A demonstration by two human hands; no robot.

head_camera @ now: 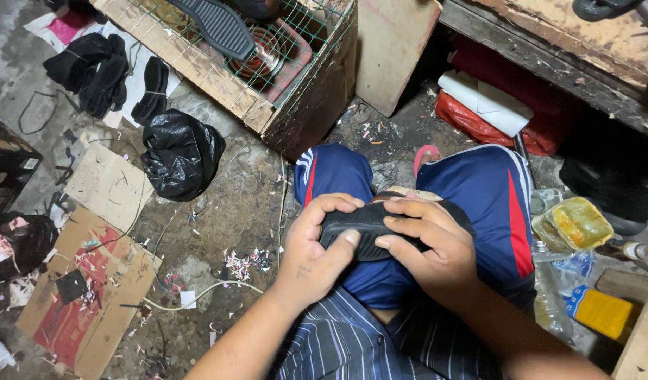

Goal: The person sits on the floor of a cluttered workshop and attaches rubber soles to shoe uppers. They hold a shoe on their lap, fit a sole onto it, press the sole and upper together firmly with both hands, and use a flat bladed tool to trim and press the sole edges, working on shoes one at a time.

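Both hands, left hand and right hand, grip a black shoe sole over the lap, black bag far left on the floor, wire-topped crate beyond holding another sole.

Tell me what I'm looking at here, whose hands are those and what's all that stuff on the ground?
There is one picture, taken by a camera worn on a person's head, looking down at their lap. The person sits in blue shorts. Their left hand and right hand both grip a black shoe sole over their knees. On the dirty floor lie a black plastic bag, flat cardboard pieces, more black soles and a white cord. A wooden crate with green wire mesh stands ahead.
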